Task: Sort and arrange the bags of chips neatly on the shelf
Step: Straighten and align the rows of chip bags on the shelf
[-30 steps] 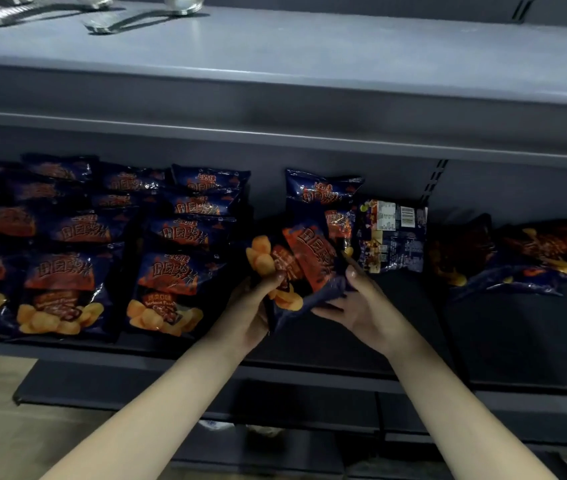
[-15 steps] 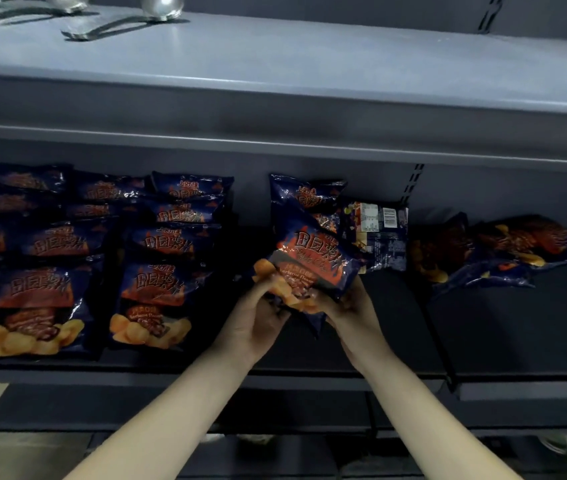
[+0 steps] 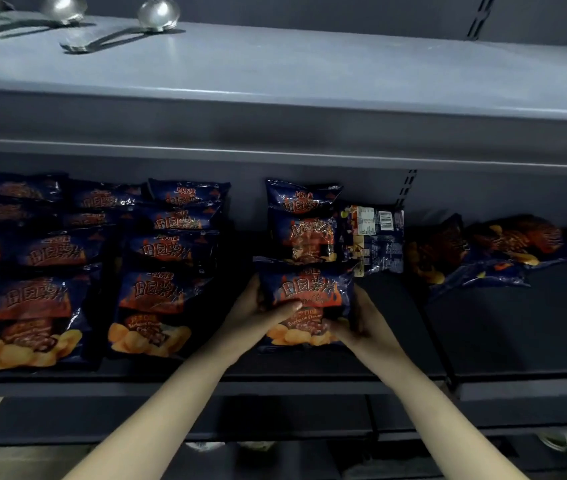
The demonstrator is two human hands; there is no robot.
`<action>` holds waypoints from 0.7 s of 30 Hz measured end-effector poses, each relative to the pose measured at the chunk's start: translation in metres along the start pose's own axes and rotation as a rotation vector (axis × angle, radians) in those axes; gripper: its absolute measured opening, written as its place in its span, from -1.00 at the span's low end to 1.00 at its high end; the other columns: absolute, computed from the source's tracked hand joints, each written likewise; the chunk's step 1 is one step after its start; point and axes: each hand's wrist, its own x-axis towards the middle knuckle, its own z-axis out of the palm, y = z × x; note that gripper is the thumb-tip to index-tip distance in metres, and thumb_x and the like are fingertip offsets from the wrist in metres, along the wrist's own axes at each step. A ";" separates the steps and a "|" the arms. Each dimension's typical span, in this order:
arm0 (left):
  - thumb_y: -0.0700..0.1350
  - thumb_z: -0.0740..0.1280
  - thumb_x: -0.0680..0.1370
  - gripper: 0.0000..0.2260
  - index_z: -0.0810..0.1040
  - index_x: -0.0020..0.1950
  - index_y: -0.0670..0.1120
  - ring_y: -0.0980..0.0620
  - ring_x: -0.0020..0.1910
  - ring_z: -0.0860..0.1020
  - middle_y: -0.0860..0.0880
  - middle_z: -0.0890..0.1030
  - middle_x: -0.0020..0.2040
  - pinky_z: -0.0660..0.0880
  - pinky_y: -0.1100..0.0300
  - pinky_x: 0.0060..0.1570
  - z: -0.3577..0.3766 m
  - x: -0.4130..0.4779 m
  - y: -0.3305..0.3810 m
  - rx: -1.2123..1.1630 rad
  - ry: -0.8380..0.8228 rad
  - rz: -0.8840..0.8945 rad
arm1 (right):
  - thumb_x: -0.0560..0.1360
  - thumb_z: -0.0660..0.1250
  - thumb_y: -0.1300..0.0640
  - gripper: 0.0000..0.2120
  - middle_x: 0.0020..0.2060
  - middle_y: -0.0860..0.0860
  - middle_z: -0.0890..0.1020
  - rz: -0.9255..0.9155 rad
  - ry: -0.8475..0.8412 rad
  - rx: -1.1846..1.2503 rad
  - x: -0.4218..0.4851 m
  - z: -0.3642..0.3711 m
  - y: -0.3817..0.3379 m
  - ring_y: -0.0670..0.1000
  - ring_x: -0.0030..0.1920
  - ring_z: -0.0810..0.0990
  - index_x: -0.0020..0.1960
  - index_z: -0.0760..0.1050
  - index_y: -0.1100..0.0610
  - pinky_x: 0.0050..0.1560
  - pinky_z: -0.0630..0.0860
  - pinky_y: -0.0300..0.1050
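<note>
Since half a second ago the bag (image 3: 306,299) has gone from tilted and lifted to square and face up, low at the centre of the frame on the shelf (image 3: 517,341), near its front edge. Whether it rests fully on the shelf I cannot tell.

I see the left hand (image 3: 254,313) gripping the bag's left edge, its thumb lying across the printed front. The right hand (image 3: 365,320) grips the lower right corner, with its fingers (image 3: 340,329) curled onto the front over the picture of chips. Both sets of fingers are clamped on the bag.

Just above it in the frame, two more bags (image 3: 306,237) line up one behind the other toward the back wall. The held bag overlaps the lower edge of the nearer one. Beside these, to the right, a flipped bag (image 3: 373,237) lies with its barcode and label side up, touching that column.

At the left of the frame, neat rows (image 3: 157,299) of the same dark blue bags overlap from front to back, faces up. At the right, loose bags (image 3: 503,251) lie slanted in a heap against the back, well apart from the hands.

Across the top of the frame runs the upper shelf (image 3: 309,71), with metal ladles (image 3: 157,13) at its upper left.
</note>
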 end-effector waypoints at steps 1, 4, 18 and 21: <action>-0.32 0.37 0.46 -0.54 0.33 0.26 0.02 0.40 0.02 0.53 0.14 0.52 0.13 0.45 0.46 -0.06 0.001 -0.001 0.000 0.008 0.004 -0.001 | 0.47 0.39 0.25 -0.49 0.12 -0.17 0.58 0.005 0.006 -0.008 -0.001 0.001 0.002 -0.18 0.18 0.53 0.33 0.32 -0.03 0.19 0.47 -0.19; -0.33 0.35 0.47 -0.58 0.35 0.16 0.08 0.41 0.01 0.53 0.14 0.52 0.11 0.44 0.48 -0.09 0.000 0.001 -0.001 0.052 -0.016 0.002 | 0.47 0.39 0.26 -0.51 0.09 -0.21 0.59 0.027 0.029 -0.056 -0.002 0.004 0.009 -0.22 0.15 0.54 0.27 0.33 -0.13 0.18 0.47 -0.22; -0.13 0.37 0.50 -0.37 0.13 0.49 -0.01 0.42 0.22 0.36 0.14 0.43 0.28 0.29 0.44 0.24 0.019 0.035 -0.009 0.290 0.197 0.076 | 0.55 0.25 0.29 -0.40 -0.03 -0.11 0.54 0.068 0.184 -0.217 0.030 0.010 0.002 -0.28 -0.12 0.50 0.47 0.08 -0.01 -0.22 0.37 -0.58; 0.09 0.30 0.39 -0.23 0.04 0.52 -0.01 0.09 0.39 0.29 -0.01 0.30 0.43 0.28 0.03 0.38 0.021 0.048 -0.011 0.345 0.218 0.015 | 0.53 0.22 0.33 -0.57 -0.02 -0.03 0.55 0.078 0.168 -0.274 0.043 0.010 0.005 -0.09 -0.04 0.55 0.32 0.22 0.04 -0.24 0.38 -0.55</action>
